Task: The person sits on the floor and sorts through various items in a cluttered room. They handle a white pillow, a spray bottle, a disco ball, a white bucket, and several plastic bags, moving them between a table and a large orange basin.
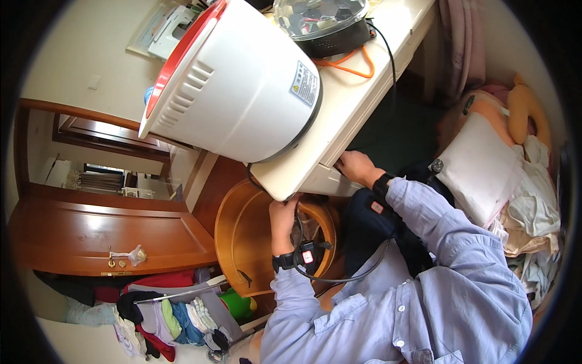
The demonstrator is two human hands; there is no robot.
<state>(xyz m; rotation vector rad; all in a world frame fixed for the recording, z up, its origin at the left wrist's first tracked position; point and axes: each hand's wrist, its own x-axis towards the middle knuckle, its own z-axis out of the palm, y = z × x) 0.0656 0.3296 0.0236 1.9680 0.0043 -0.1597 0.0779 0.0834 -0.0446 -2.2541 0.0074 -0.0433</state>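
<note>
My left hand [283,219] is raised to the near corner of a cream-white table [273,178], its fingertips hidden at the edge. A black cable [298,227] runs beside that wrist and loops towards my body. My right hand [359,167] curls around the end of a white drawer [331,178] under the tabletop, fingertips out of sight behind it. On the table above both hands stands a large white plastic tub-shaped appliance [236,86] with a red inner rim and a warning label.
Below my left hand is a wooden tub [245,227]. A black appliance with a clear lid [320,20] and an orange cord [350,68] share the table. Piled cloths [532,200] lie right, hung clothes [182,318] lower left, and a wooden door [113,232] stands left.
</note>
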